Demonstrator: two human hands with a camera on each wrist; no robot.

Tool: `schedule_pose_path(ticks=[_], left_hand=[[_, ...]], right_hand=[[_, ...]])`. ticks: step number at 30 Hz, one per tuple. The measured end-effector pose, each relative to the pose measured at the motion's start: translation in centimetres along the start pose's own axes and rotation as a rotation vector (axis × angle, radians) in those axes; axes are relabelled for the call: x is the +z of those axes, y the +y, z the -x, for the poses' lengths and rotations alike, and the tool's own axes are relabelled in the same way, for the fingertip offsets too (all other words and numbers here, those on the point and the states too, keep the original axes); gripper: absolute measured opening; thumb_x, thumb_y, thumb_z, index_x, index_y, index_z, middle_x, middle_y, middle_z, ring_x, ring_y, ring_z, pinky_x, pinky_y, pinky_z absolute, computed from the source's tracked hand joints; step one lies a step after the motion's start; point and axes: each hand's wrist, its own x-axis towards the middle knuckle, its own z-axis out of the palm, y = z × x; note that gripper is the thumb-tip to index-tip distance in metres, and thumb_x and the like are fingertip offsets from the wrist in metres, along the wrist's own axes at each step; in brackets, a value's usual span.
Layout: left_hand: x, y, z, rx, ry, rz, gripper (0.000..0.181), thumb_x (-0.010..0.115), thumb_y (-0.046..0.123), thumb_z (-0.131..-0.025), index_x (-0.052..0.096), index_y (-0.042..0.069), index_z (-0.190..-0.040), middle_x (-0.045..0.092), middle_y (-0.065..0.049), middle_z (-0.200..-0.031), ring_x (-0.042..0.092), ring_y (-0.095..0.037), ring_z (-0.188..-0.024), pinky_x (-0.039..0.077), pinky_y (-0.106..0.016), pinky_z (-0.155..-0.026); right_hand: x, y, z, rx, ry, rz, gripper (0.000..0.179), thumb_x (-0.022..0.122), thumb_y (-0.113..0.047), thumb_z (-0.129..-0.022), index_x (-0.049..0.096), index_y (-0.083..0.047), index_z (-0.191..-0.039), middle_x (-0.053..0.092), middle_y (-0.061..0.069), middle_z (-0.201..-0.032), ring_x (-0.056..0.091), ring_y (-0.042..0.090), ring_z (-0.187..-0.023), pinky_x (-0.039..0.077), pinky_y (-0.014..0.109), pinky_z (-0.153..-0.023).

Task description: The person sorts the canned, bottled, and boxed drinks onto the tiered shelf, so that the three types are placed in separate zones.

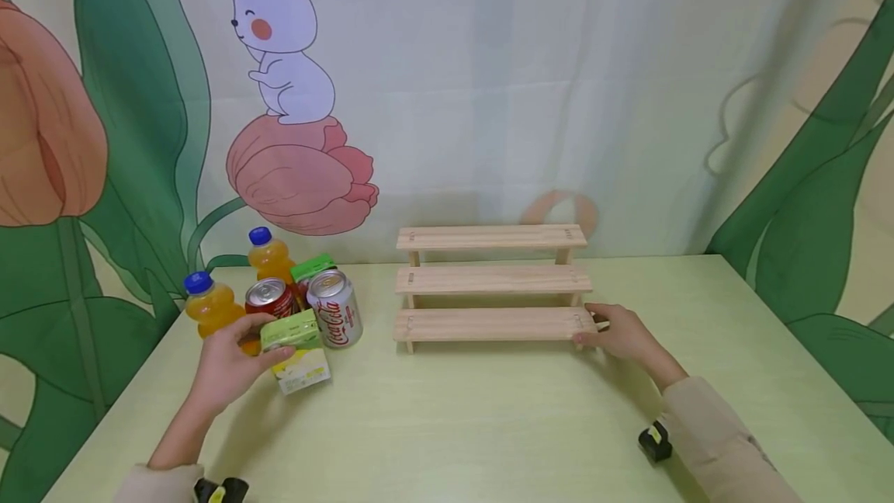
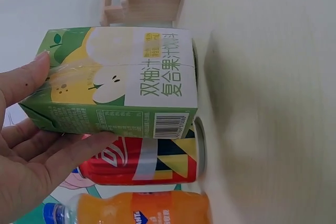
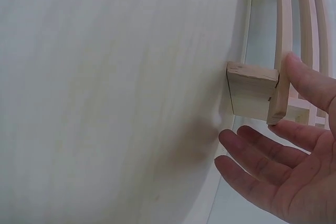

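My left hand (image 1: 233, 355) grips a green and yellow juice box (image 1: 299, 359) near its top, thumb on one side and fingers on the other. Its printed front and barcode side face the left wrist view, the box (image 2: 121, 72) overlapping a red cola can (image 2: 152, 161) behind it. On the right, my other hand (image 1: 621, 336) pinches the right end of the lowest board of a three-tier wooden shelf (image 1: 489, 324). In the right wrist view the thumb (image 3: 307, 80) lies against the board and the index fingertip touches its end, while the other fingers extend below.
Around the juice box stand a silver Coca-Cola can (image 1: 337, 313), a red can (image 1: 271, 297), another green-topped carton (image 1: 314, 266) and two orange drink bottles with blue caps (image 1: 209, 301). A printed curtain (image 1: 454, 99) hangs behind the table (image 1: 447, 425).
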Motion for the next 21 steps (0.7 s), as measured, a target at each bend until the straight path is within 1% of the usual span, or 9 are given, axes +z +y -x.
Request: schedule_pose_path(ticks=[5, 7, 9, 12, 15, 19, 21], left_hand=[[0.1, 0.7, -0.1, -0.001, 0.025, 0.009, 0.048, 0.076, 0.021, -0.074, 0.057, -0.002, -0.111, 0.059, -0.017, -0.103, 0.052, -0.026, -0.089, 0.047, -0.033, -0.075], [0.2, 1.1, -0.1, -0.003, 0.036, 0.014, 0.048, 0.076, 0.021, -0.074, 0.057, -0.002, -0.111, 0.059, -0.016, -0.101, 0.051, -0.024, -0.087, 0.047, -0.026, -0.07], [0.3, 1.5, -0.1, -0.001, 0.05, 0.019, 0.048, 0.077, 0.02, -0.073, 0.058, -0.001, -0.112, 0.059, -0.015, -0.099, 0.05, -0.024, -0.085, 0.045, -0.022, -0.066], [0.5, 2.2, -0.1, 0.009, 0.066, 0.026, 0.048, 0.077, 0.019, -0.073, 0.058, 0.0, -0.112, 0.059, -0.014, -0.097, 0.049, -0.024, -0.083, 0.041, -0.02, -0.061], [0.7, 3.0, -0.2, 0.015, 0.072, 0.055, 0.047, 0.078, 0.016, -0.072, 0.059, -0.001, -0.112, 0.06, -0.015, -0.097, 0.051, -0.024, -0.084, 0.043, -0.019, -0.06], [0.9, 4.0, -0.4, -0.003, 0.065, 0.117, 0.047, 0.077, 0.013, -0.072, 0.058, -0.002, -0.112, 0.061, -0.017, -0.1, 0.053, -0.024, -0.086, 0.047, -0.017, -0.061], [1.0, 4.5, -0.4, -0.012, 0.065, 0.132, 0.047, 0.077, 0.014, -0.073, 0.058, -0.002, -0.112, 0.06, -0.017, -0.102, 0.053, -0.024, -0.088, 0.046, -0.016, -0.062]], right_hand=[[0.0, 0.1, -0.1, 0.003, 0.007, 0.005, 0.067, 0.069, -0.024, -0.081, 0.04, 0.016, -0.126, 0.05, 0.035, -0.116, 0.053, 0.045, -0.102, 0.047, 0.05, -0.081], [0.0, 0.1, -0.1, -0.002, 0.011, 0.014, 0.067, 0.069, -0.025, -0.081, 0.041, 0.016, -0.126, 0.051, 0.034, -0.115, 0.052, 0.044, -0.103, 0.046, 0.05, -0.082], [0.0, 0.1, -0.2, -0.006, 0.013, 0.018, 0.066, 0.07, -0.025, -0.08, 0.042, 0.015, -0.125, 0.052, 0.033, -0.115, 0.052, 0.044, -0.103, 0.046, 0.051, -0.082], [0.0, 0.2, -0.2, -0.012, 0.014, 0.032, 0.065, 0.07, -0.025, -0.08, 0.044, 0.015, -0.124, 0.053, 0.032, -0.113, 0.053, 0.043, -0.102, 0.046, 0.05, -0.081], [0.0, 0.3, -0.2, -0.011, 0.016, 0.032, 0.065, 0.071, -0.024, -0.079, 0.044, 0.015, -0.124, 0.054, 0.031, -0.112, 0.054, 0.042, -0.101, 0.046, 0.05, -0.081], [-0.1, 0.4, -0.2, -0.013, 0.008, 0.018, 0.065, 0.071, -0.024, -0.079, 0.044, 0.015, -0.124, 0.055, 0.031, -0.111, 0.055, 0.041, -0.1, 0.046, 0.05, -0.081], [-0.1, 0.4, -0.2, -0.011, 0.0, 0.008, 0.065, 0.071, -0.023, -0.079, 0.044, 0.015, -0.124, 0.055, 0.031, -0.111, 0.055, 0.041, -0.099, 0.046, 0.05, -0.081]])
